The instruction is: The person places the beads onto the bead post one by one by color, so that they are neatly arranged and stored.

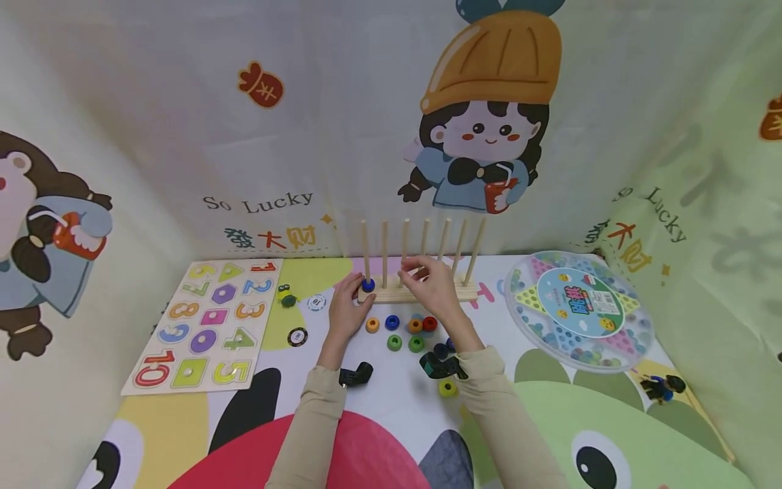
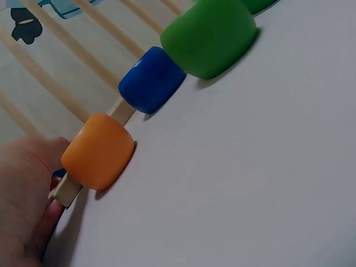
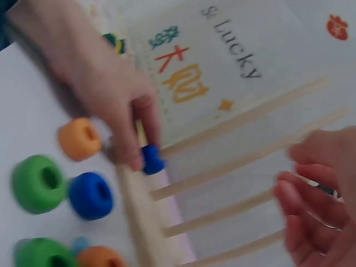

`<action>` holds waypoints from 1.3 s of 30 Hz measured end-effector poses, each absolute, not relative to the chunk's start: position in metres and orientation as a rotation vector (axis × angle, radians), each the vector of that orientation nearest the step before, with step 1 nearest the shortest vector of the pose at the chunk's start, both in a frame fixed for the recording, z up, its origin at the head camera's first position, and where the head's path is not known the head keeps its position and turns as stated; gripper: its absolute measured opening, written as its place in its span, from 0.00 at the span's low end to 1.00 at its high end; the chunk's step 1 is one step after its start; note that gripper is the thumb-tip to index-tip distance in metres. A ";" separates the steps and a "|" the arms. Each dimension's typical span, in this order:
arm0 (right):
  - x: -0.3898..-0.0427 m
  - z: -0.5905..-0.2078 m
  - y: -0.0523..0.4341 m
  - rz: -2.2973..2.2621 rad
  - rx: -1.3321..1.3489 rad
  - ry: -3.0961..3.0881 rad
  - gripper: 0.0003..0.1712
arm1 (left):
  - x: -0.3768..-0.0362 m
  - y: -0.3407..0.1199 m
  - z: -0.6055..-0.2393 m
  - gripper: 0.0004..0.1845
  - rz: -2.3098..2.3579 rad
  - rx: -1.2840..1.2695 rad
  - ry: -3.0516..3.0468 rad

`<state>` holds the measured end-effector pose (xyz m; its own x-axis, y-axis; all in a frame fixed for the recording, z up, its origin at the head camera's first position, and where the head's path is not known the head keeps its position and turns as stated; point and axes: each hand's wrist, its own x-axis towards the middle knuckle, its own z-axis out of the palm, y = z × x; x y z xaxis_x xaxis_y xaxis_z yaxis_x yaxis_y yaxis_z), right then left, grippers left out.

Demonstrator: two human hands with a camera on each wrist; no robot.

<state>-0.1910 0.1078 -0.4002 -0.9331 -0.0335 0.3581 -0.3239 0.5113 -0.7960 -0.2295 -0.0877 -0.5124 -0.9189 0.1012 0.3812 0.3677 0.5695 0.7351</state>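
Observation:
A wooden peg rack (image 1: 391, 296) with a row of upright pegs stands at the back of the table. One blue bead (image 1: 368, 286) sits low on its leftmost peg. My left hand (image 1: 348, 311) grips the left end of the base, fingers and thumb on either side, beside that bead. Over the rack, my right hand (image 1: 435, 288) has loosely bent fingers among the pegs; the right wrist view shows no bead in its fingers (image 3: 289, 192). In front of the base lie an orange bead (image 2: 99, 151), another blue bead (image 2: 151, 79) and a green bead (image 2: 211, 39).
More beads lie nearby: a red bead (image 1: 430, 324), a second orange one and a yellow bead (image 1: 448, 388) by the right sleeve. At left is a number puzzle board (image 1: 208, 326); at right, a round game board (image 1: 580, 309) and a small figure (image 1: 662, 388). Poker chips (image 1: 297, 337) lie left.

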 end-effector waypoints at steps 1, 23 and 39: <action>-0.190 -0.405 0.108 1.372 0.318 -2.531 0.11 | -0.230 -0.087 -0.512 0.27 -1.276 -0.389 -2.512; -0.179 -0.453 0.100 1.074 0.588 -3.076 0.15 | -0.223 -0.089 -0.515 0.27 -1.278 -0.374 -2.522; -0.192 -0.404 0.086 1.343 0.479 -2.587 0.15 | -0.226 -0.089 -0.514 0.26 -1.266 -0.356 -2.535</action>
<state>-0.1915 0.0855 -0.4042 -0.9305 -0.1966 0.3091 -0.3660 0.5383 -0.7591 -0.2262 -0.0887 -0.5142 -0.9289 0.0921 0.3587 0.3421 0.5843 0.7359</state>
